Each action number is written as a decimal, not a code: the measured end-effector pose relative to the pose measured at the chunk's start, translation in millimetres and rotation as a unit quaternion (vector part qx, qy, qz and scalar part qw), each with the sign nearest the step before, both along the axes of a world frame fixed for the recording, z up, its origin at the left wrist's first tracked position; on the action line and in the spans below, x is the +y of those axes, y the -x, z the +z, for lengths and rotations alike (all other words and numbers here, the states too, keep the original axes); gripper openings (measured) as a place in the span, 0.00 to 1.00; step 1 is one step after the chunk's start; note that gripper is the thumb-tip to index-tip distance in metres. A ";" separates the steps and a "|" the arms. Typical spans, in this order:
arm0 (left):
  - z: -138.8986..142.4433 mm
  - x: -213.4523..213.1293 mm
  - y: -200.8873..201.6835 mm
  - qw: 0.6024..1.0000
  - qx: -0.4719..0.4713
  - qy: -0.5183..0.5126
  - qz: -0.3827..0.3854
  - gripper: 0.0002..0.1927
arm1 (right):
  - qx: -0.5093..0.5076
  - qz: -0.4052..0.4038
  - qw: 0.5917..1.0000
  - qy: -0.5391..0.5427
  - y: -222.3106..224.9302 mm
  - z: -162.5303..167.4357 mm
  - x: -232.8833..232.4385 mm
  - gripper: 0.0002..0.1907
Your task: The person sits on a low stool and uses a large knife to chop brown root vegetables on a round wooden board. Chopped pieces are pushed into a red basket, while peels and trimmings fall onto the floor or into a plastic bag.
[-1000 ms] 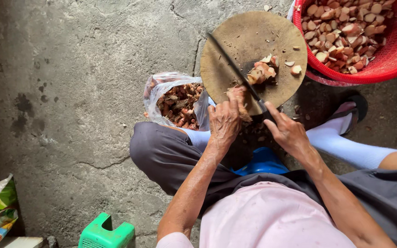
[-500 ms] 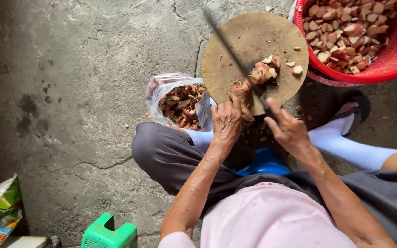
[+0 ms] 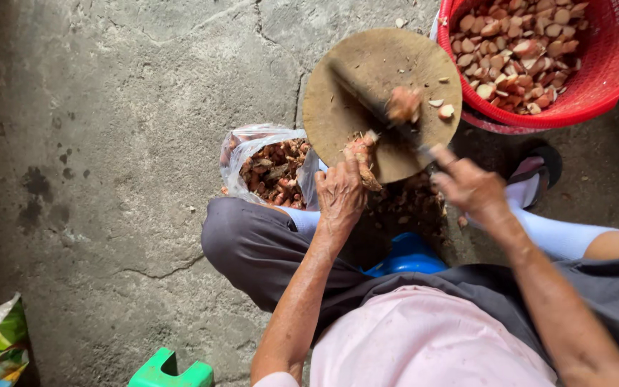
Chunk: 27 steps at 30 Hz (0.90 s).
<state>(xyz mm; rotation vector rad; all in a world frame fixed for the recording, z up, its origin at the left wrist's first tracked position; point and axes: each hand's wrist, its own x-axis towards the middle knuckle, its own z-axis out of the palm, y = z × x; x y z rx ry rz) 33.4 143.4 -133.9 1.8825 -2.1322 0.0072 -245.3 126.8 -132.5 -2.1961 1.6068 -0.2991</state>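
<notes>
Bare concrete floor [image 3: 109, 107] carries a round chopping block [image 3: 345, 107]. Its near edge is met by the left hand [image 3: 339, 193], closed on a husk piece [image 3: 362, 152]; beyond the right hand [image 3: 467, 188], a gripped knife [image 3: 377, 107] slants up-left against a nut [image 3: 402, 104].

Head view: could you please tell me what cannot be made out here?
- Knife: motion-blurred, so its edge is unclear; the handle is hidden inside the right hand.
- Piece in the left hand: partly covered by the fingers; its kind is uncertain.
- Red basket: cut off by the top and right edges.
- Blue thing: mostly hidden under the legs.
</notes>
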 end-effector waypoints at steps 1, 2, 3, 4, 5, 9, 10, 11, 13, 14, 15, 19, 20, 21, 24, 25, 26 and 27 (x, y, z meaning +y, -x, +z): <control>-0.2 1.9 -1.6 1.000 0.000 -0.010 -0.004 0.31 | -0.021 0.007 0.999 0.048 15.1 -0.9 -9.1 0.30; -0.5 2.6 -1.8 1.000 0.002 -0.018 -0.006 0.32 | 0.042 0.043 0.994 0.093 33.8 1.1 -16.0 0.22; -0.8 2.4 -3.0 1.000 0.002 -0.022 -0.009 0.34 | 0.104 0.078 0.982 0.140 45.9 1.4 -24.3 0.15; -0.9 2.7 -3.5 1.000 0.003 -0.011 -0.011 0.34 | 0.089 0.011 0.989 0.121 52.5 0.1 -31.1 0.21; -0.8 2.9 -4.2 1.000 0.005 -0.003 -0.014 0.35 | 0.074 -0.057 0.991 0.100 61.8 1.8 -36.7 0.27; 1.0 -0.2 -7.3 0.998 0.036 0.017 -0.047 0.37 | 0.003 -0.175 0.983 0.053 87.4 20.1 -38.2 0.32; 1.8 -2.2 -7.3 0.997 0.070 0.009 -0.037 0.35 | -0.009 -0.173 0.983 0.053 88.0 23.4 -35.0 0.32; 2.9 -4.3 -8.2 0.994 0.104 -0.001 -0.026 0.33 | -0.022 -0.172 0.984 0.050 86.9 26.0 -29.3 0.32; 5.1 -8.6 -6.6 0.981 0.178 -0.072 0.018 0.28 | -0.043 -0.179 0.983 0.000 73.5 24.6 -16.0 0.32; 6.5 -12.1 -6.4 0.966 0.218 -0.129 0.050 0.25 | -0.052 -0.186 0.980 -0.044 62.6 22.1 -11.7 0.32; 7.7 -15.9 -5.4 0.945 0.256 -0.186 0.084 0.24 | -0.061 -0.192 0.976 -0.088 53.8 21.2 -7.5 0.33; 18.2 -23.6 -21.3 0.796 0.493 -0.316 0.150 0.25 | -0.131 -0.044 0.990 0.018 6.5 26.6 21.2 0.29; 20.7 -25.7 -24.7 0.794 0.506 -0.307 0.138 0.25 | -0.186 -0.098 0.975 -0.074 -5.8 30.4 26.5 0.33; 23.4 -26.7 -27.3 0.792 0.519 -0.297 0.124 0.26 | -0.185 -0.070 0.979 -0.043 -14.2 35.5 29.3 0.32; 30.2 -33.8 -27.4 0.813 0.484 -0.293 0.135 0.25 | -0.183 -0.008 0.983 0.034 -28.2 50.1 29.2 0.31; 32.5 -34.5 -26.0 0.821 0.473 -0.300 0.111 0.25 | -0.185 0.001 0.982 0.045 -28.6 53.9 28.7 0.31; 35.1 -35.2 -25.7 0.828 0.462 -0.305 0.088 0.26 | -0.188 0.011 0.980 0.057 -30.3 55.5 27.9 0.30; 37.8 -35.0 -26.6 0.836 0.449 -0.308 0.066 0.28 | -0.187 -0.002 0.982 0.041 -31.5 55.2 26.8 0.30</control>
